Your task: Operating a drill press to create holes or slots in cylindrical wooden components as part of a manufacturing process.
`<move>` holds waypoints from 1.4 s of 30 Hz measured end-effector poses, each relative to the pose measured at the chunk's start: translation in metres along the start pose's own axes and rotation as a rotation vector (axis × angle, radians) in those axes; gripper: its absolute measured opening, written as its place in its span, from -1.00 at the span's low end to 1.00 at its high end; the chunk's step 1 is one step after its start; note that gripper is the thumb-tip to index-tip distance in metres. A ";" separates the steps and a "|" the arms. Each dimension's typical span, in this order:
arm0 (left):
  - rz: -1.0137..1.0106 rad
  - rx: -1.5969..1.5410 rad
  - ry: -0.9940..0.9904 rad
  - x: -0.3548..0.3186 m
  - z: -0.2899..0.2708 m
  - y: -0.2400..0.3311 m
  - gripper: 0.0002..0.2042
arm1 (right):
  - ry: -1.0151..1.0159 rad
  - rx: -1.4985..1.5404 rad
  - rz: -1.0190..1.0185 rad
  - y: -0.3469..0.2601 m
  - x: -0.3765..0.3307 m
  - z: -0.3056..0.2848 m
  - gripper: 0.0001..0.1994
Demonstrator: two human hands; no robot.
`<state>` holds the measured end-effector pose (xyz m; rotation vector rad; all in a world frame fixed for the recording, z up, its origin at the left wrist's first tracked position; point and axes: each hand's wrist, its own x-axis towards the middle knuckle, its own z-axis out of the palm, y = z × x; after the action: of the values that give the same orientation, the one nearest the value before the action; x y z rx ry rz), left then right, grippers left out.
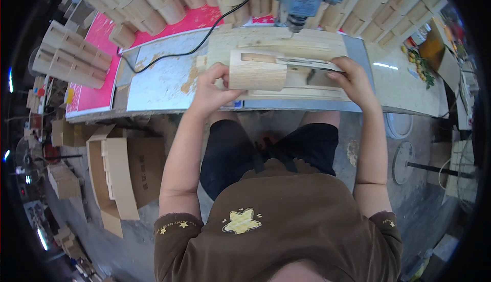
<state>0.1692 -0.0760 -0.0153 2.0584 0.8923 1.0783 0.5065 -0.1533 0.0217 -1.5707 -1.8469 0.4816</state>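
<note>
A pale wooden block (258,76) with a rounded body and a long slot in its upper face lies on its side at the table's front. My left hand (214,88) grips its left end, thumb toward the near side and fingers curled at the end. From the block's right end a thin flat strip (309,63) reaches to my right hand (353,80), which pinches the strip's far right end. Its left end meets the slot; how deep it goes in, I cannot tell. Below the strip, a small dark upright piece (311,76) stands on the wooden board (276,36).
A drill (302,6) points down just behind the board. Slotted wooden cylinders (138,6) stand in rows along the back, with more at left (74,54) and right (394,13). A black cable (204,39) crosses the table. An open cardboard box (125,174) sits on the floor.
</note>
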 end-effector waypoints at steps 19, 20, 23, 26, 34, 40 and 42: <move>-0.884 -0.584 0.265 -0.039 -0.014 0.045 -0.72 | 0.008 -0.091 -0.184 -0.033 -0.024 0.028 -0.72; -0.883 -0.589 0.246 -0.036 -0.010 0.044 -0.72 | 0.015 -0.099 -0.169 -0.033 -0.024 0.028 -0.72; -0.851 -0.682 0.136 -0.036 0.008 0.032 -0.75 | 0.020 -0.118 -0.174 -0.034 -0.024 0.028 -0.71; -0.620 -0.689 0.070 -0.035 0.039 0.024 -0.73 | 0.065 -0.153 -0.188 -0.029 -0.026 0.031 -0.69; -0.028 0.089 0.141 -0.021 0.074 0.016 -0.32 | 0.246 -0.227 -0.124 -0.003 -0.016 0.028 -0.51; -0.108 0.488 0.050 0.007 0.097 -0.005 -0.29 | 0.226 -0.221 -0.037 0.035 0.021 0.014 -0.34; -0.086 0.505 0.089 0.022 0.098 -0.015 -0.29 | 0.231 -0.205 -0.046 0.037 0.036 0.017 -0.33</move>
<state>0.2589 -0.0721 -0.0628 2.3558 1.4000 0.9732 0.5193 -0.1079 -0.0061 -1.6364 -1.7929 0.0853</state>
